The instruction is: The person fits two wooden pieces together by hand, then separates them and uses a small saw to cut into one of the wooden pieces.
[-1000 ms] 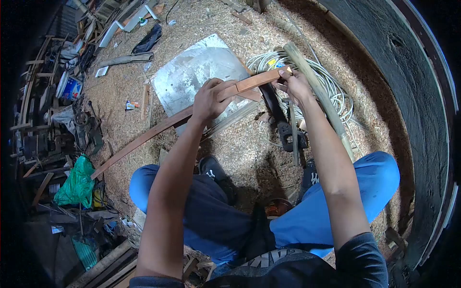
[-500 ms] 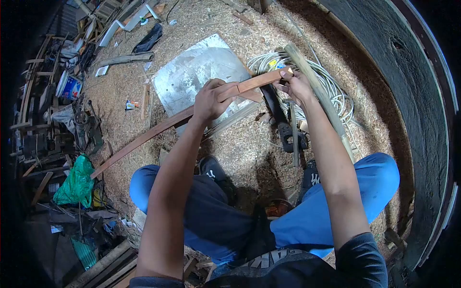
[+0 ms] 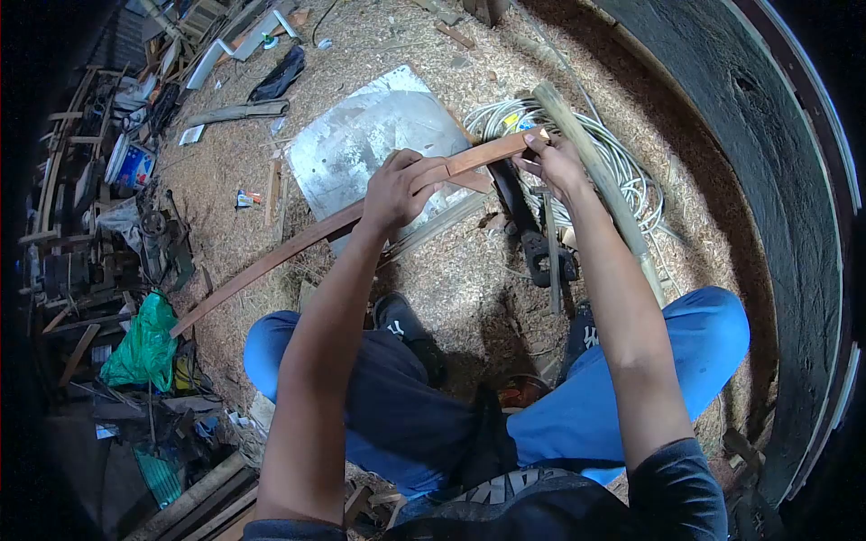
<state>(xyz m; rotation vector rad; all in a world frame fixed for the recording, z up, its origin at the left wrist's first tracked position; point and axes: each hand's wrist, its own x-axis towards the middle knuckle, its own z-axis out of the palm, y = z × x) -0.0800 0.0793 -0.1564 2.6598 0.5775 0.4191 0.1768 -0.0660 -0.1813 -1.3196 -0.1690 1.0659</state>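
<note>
A long reddish wooden strip (image 3: 280, 255) runs from the lower left up to my left hand (image 3: 401, 187), whose fingers are wrapped round it. Against its upper end lies a short reddish wood piece (image 3: 492, 151), reaching right to my right hand (image 3: 552, 164). The right thumb and fingers pinch that piece's far end. Both hands are above the ground, in front of a grey metal sheet (image 3: 379, 117). A dark tool-like object (image 3: 519, 207) lies below the short piece.
A coiled pale cable (image 3: 631, 180) and a round wooden pole (image 3: 600, 167) lie at the right. Scrap wood and a green plastic bag (image 3: 144, 343) are at the left. A dark curved wall (image 3: 776, 180) stands on the right. Sawdust covers the ground.
</note>
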